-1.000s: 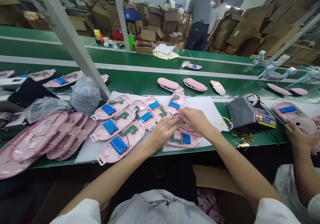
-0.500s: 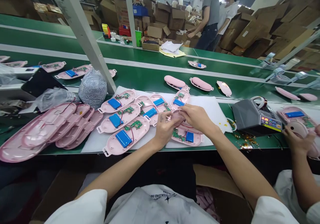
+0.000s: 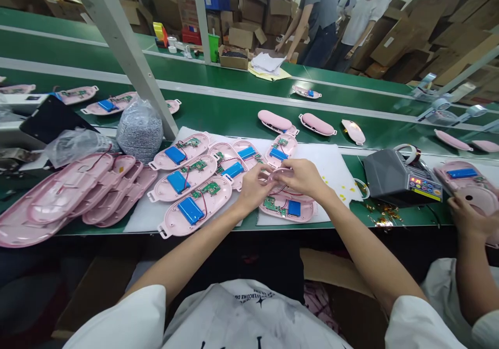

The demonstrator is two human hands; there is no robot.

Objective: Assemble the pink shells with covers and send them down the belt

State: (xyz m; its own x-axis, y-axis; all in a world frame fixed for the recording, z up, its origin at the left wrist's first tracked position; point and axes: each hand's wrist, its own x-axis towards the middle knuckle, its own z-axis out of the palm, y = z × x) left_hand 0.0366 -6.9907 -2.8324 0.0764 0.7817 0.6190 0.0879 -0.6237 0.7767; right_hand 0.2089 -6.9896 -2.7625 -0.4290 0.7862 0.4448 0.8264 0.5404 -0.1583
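Both my left hand point(image 3: 254, 187) and my right hand point(image 3: 303, 178) are closed on a small pink plastic part point(image 3: 281, 174), whose shape is partly hidden by my fingers. Right below it lies a pink casing half point(image 3: 268, 215) with a green circuit board and a blue battery pack point(image 3: 294, 209). To the left, several open pink casings point(image 3: 218, 196) hold blue batteries point(image 3: 191, 211), green boards point(image 3: 212, 187) and thin red wires. Behind my hands is another pink casing point(image 3: 287, 141). These rest on white foam sheets point(image 3: 329, 167).
Stacked pink shells point(image 3: 66, 190) and a plastic bag of small grey parts point(image 3: 140, 131) are at left. A grey tape dispenser point(image 3: 401, 175) stands right, beside a co-worker's hand point(image 3: 470, 216). Closed pink casings point(image 3: 317, 124) sit on the green bench point(image 3: 218, 105); a metal post point(image 3: 125, 53) rises at left.
The view has shifted slightly. My hands stay together on the small pink part, fingers repositioned a little. In the background, a standing person now leans over the papers.
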